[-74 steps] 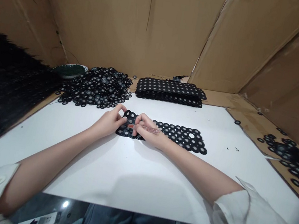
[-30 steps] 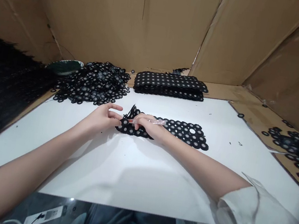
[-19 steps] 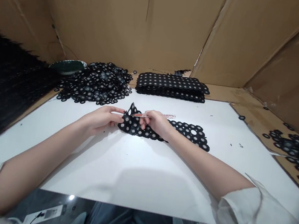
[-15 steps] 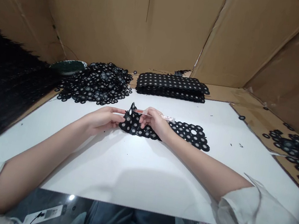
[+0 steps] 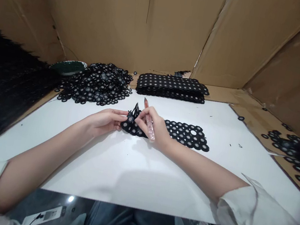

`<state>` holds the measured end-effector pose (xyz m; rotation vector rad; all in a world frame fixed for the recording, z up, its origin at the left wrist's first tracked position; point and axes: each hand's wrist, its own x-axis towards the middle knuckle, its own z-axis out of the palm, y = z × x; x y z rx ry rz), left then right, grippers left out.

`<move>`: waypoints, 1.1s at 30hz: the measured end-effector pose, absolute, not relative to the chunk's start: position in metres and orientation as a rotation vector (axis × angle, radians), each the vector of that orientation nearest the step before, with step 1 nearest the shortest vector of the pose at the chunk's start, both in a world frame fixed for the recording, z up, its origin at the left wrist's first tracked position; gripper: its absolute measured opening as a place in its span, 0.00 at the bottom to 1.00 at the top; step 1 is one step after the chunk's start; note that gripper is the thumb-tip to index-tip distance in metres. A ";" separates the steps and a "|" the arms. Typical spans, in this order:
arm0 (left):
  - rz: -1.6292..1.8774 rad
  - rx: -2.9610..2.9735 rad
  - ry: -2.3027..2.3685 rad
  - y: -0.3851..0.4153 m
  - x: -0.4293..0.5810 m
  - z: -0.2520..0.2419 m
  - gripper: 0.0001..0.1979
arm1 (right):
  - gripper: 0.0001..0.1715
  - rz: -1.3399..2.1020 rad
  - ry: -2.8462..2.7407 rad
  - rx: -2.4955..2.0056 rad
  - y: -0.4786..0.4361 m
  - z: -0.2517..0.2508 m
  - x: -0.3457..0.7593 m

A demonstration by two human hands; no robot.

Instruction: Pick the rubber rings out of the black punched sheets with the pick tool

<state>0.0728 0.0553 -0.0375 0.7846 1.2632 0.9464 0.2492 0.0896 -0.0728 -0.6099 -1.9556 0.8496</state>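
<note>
A strip of joined black rings with pale centres (image 5: 186,134) lies across the middle of the white board, its left end bunched up and raised. My left hand (image 5: 105,120) pinches that raised end between thumb and fingers. Close by on the right, my right hand (image 5: 153,126) is closed around a slim pen-like tool (image 5: 148,122) with a reddish front and a clear, patterned rear part. The tool's dark tip points up and away from the strip. The thumb and forefinger of this hand meet at the bunched end; what they pinch there is too small to tell.
Loose black rings (image 5: 97,84) form a heap at the back left, beside a green-filled dish (image 5: 68,67). A folded ring panel (image 5: 173,86) lies at the back. More rings (image 5: 298,152) lie on cardboard at the right, and a dark bristly mass (image 5: 1,91) fills the left.
The pen-like tool has swung from lying level, tip leftward at the strip's raised end, to pointing away. My right fingers have moved left onto that end; my left hand has stayed nearly still.
</note>
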 end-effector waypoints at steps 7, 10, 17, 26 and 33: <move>0.982 0.859 1.177 0.052 0.082 -0.042 0.16 | 0.16 0.627 -2.158 -0.562 0.095 -0.081 0.249; 0.980 0.899 1.167 0.051 0.084 -0.043 0.17 | 0.15 0.596 -2.160 -0.535 0.097 -0.083 0.249; 0.988 1.062 1.163 0.051 0.080 -0.043 0.15 | 0.12 0.640 -2.099 -0.547 0.095 -0.082 0.249; 0.942 1.545 1.252 0.050 0.077 -0.040 0.17 | 0.10 0.782 -2.053 -0.613 0.093 -0.080 0.250; 0.812 1.880 1.386 0.044 0.079 -0.023 0.13 | 0.10 0.801 -2.091 -0.608 0.091 -0.081 0.247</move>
